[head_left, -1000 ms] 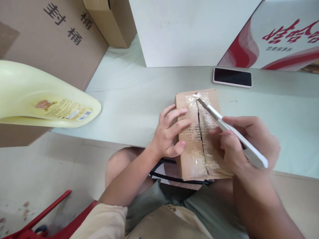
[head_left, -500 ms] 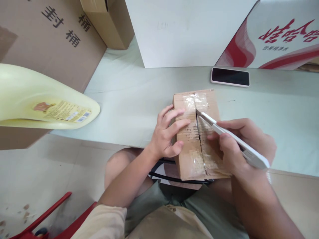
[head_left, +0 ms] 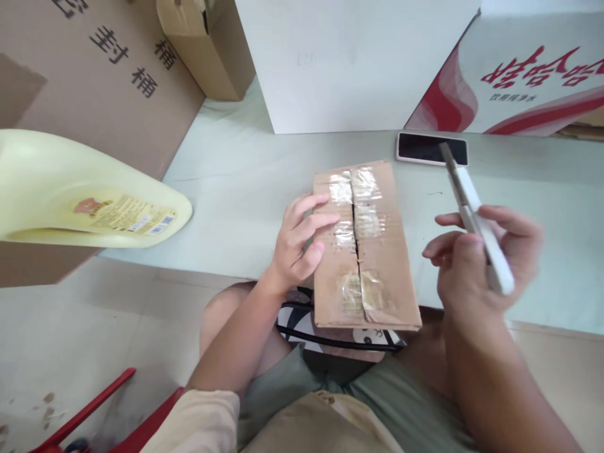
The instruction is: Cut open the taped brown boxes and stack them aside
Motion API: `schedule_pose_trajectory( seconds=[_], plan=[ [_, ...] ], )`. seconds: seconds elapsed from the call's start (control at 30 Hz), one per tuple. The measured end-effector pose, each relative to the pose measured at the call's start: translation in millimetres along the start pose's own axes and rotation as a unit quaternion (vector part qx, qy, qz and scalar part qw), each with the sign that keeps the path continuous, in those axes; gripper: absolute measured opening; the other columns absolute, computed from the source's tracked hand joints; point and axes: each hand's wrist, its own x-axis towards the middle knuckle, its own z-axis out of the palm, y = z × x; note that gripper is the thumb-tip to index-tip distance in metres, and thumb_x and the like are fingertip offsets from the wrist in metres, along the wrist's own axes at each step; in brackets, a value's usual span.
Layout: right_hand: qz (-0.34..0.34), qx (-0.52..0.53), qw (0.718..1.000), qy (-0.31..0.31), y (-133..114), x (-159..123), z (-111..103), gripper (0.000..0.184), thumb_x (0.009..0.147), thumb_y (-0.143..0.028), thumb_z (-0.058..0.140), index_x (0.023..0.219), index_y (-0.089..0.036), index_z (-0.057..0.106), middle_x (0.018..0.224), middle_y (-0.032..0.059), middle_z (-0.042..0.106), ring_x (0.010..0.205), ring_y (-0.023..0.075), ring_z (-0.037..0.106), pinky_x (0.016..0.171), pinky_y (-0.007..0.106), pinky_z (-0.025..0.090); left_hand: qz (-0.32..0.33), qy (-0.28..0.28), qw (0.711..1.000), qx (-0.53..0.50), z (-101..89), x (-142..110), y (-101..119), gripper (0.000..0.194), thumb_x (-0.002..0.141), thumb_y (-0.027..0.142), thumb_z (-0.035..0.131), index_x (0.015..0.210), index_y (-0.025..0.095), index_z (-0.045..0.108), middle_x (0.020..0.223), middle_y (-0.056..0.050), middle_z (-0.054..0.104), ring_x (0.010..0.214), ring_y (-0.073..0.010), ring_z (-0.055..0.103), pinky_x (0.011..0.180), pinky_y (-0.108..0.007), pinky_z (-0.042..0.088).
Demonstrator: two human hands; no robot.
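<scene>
A small brown cardboard box [head_left: 377, 264], taped along its top seam, lies on the pale table [head_left: 245, 189] and hangs a little over the near edge. The seam shows a dark slit down the middle. My left hand [head_left: 297, 242] rests on the box's left side, fingers curled over the top and gripping it. My right hand [head_left: 481, 258] is to the right of the box and clear of it, closed around a white utility knife [head_left: 474, 214] whose blade points up and away.
A phone [head_left: 427, 149] lies face up behind the box. Large cardboard boxes [head_left: 94, 82] stand at the left, a white box [head_left: 349, 63] and a red-and-white carton [head_left: 523, 82] at the back. A pale yellow plastic seat [head_left: 70, 189] juts in at left. A red chair [head_left: 94, 409] is lower left.
The knife has come off the box's seam and swung up and to the right with my right hand. The box has shifted slightly left under my left hand.
</scene>
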Motion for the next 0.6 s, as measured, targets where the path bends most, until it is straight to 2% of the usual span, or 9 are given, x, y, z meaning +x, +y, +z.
schedule_pose_trajectory(
  seconds=[0.13, 0.27, 0.4, 0.5, 0.6],
  plan=[
    [0.077, 0.004, 0.996, -0.048, 30, -1, 5, 0.034, 0.099, -0.057, 0.064, 0.107, -0.025, 0.059, 0.100, 0.0058, 0.079, 0.062, 0.0156, 0.074, 0.053, 0.027, 0.054, -0.074, 0.035, 0.996, -0.016, -12.2, -2, -15, 0.052, 0.105, 0.062, 0.034, 0.128, 0.029, 0.065, 0.149, -0.011, 0.060, 0.140, -0.0315, 0.057, 0.120, -0.054, 0.045],
    [0.149, -0.004, 0.982, -0.116, 38, -3, 6, 0.039, 0.096, -0.060, 0.067, 0.105, -0.024, 0.059, 0.105, 0.0078, 0.078, 0.081, 0.0184, 0.078, 0.067, 0.029, 0.059, -0.166, 0.100, 0.978, -0.074, -20.9, -3, -34, 0.055, 0.101, 0.069, 0.038, 0.127, 0.030, 0.066, 0.148, -0.005, 0.061, 0.148, -0.0294, 0.051, 0.127, -0.049, 0.040],
    [0.203, 0.064, 0.960, -0.180, 39, -5, 9, 0.044, 0.090, -0.062, 0.071, 0.109, -0.026, 0.055, 0.102, 0.0033, 0.073, 0.068, 0.0165, 0.072, 0.060, 0.029, 0.058, -0.272, 0.149, 0.933, -0.184, -27.7, 1, -41, 0.051, 0.094, 0.068, 0.053, 0.120, 0.028, 0.069, 0.148, -0.006, 0.065, 0.148, -0.0315, 0.053, 0.127, -0.051, 0.042],
    [0.212, 0.126, 0.944, -0.219, 41, -10, 12, 0.049, 0.087, -0.065, 0.071, 0.112, -0.029, 0.050, 0.099, 0.0003, 0.068, 0.070, 0.0155, 0.069, 0.063, 0.029, 0.057, -0.302, 0.134, 0.918, -0.219, -31.8, 2, -42, 0.049, 0.091, 0.067, 0.061, 0.120, 0.029, 0.072, 0.153, -0.005, 0.063, 0.151, -0.0318, 0.050, 0.129, -0.049, 0.041],
    [0.194, 0.151, 0.937, -0.248, 42, -14, 14, 0.049, 0.090, -0.066, 0.068, 0.119, -0.032, 0.047, 0.108, 0.0018, 0.067, 0.089, 0.0183, 0.071, 0.074, 0.031, 0.059, -0.283, 0.103, 0.938, -0.172, -31.6, -1, -46, 0.052, 0.095, 0.068, 0.056, 0.128, 0.031, 0.070, 0.155, -0.003, 0.062, 0.153, -0.0308, 0.050, 0.128, -0.047, 0.042]
  ],
)
